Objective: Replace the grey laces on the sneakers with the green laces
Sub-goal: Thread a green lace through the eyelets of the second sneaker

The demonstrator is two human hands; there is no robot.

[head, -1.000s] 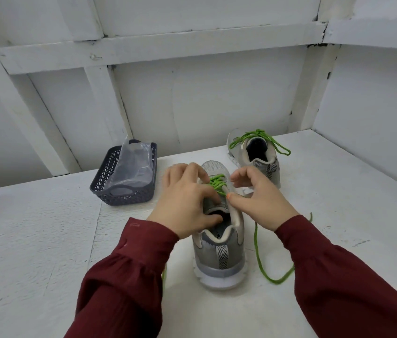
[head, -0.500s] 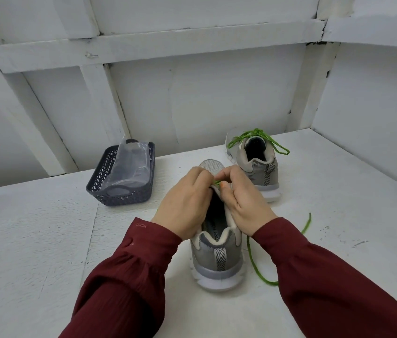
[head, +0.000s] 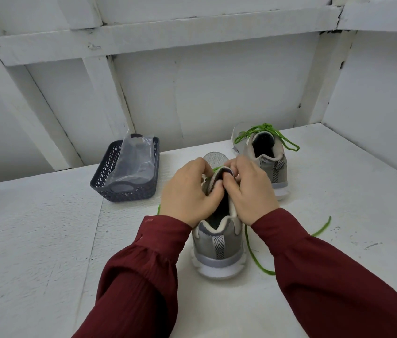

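Centrally on the white surface (head: 46, 240), the near sneaker (head: 217, 247) stands heel toward the camera. The left grip (head: 187, 193) and right grip (head: 253, 191) both pinch its tongue (head: 219, 176). Its green lace (head: 256, 257) trails loose to the right. Farther back, the second sneaker (head: 265, 162) is laced green. To the left, a dark basket (head: 124, 193) holds a clear plastic bag (head: 136, 157).

The near sneaker (head: 218, 242), grey with a white sole, is standing upright with its heel toward me and its tongue lifted. Its loose green lace (head: 253, 254) is trailing off to its right. Beyond it, to the right, the far sneaker (head: 265, 162) is standing upright, its own green lace (head: 263, 129) lying across its top.
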